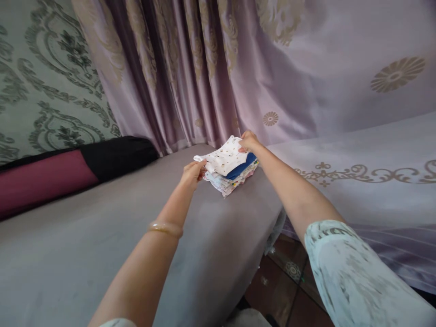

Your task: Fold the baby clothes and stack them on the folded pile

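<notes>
A small white garment with dark and tan specks point(225, 156) is stretched between my two hands over a stack of folded clothes point(221, 184). My left hand point(195, 172) pinches its near left edge, beside the stack. At the far right corner, my right hand point(250, 141) grips the same garment between thumb and fingers. Directly beneath it a blue folded piece point(240, 168) shows, with several light patterned layers lower down. Whether the white garment rests fully on the stack I cannot tell.
The stack sits on a grey-covered bed point(136, 227) near its far right corner. A black and maroon bolster point(102, 161) lies along the left. Purple curtains point(190, 81) hang behind and to the right. Dark floor tiles point(275, 281) show below the bed's edge.
</notes>
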`<control>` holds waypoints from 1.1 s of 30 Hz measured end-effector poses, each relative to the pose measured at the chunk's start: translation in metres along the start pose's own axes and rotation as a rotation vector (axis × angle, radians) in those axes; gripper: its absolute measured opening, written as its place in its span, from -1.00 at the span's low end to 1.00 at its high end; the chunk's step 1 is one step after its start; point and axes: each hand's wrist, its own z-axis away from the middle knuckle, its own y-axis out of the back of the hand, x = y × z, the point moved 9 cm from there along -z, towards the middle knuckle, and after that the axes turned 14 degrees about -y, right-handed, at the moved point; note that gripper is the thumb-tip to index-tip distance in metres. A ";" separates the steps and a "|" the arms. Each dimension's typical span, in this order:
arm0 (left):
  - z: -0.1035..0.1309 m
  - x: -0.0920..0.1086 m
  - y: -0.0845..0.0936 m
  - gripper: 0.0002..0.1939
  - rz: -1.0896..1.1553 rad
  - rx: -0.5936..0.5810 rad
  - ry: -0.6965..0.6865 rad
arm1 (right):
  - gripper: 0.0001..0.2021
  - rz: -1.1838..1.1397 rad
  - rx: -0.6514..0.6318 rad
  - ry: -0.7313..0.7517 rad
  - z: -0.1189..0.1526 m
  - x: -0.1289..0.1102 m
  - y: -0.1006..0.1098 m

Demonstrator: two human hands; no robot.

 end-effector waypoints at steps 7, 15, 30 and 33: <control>-0.008 -0.019 -0.046 -0.73 0.071 -0.032 0.025 | -0.74 0.385 -0.006 0.142 -0.021 0.001 -0.002; -0.013 -0.036 -0.061 -0.73 0.054 -0.043 0.002 | -0.68 0.467 0.062 0.179 -0.036 0.012 -0.012; -0.016 -0.080 -0.049 -0.74 -0.041 0.009 0.077 | -0.57 0.529 0.079 0.143 -0.045 0.055 -0.040; -0.012 -0.082 -0.050 -0.79 -0.026 0.005 0.080 | -0.60 0.541 0.082 0.126 -0.042 0.061 -0.044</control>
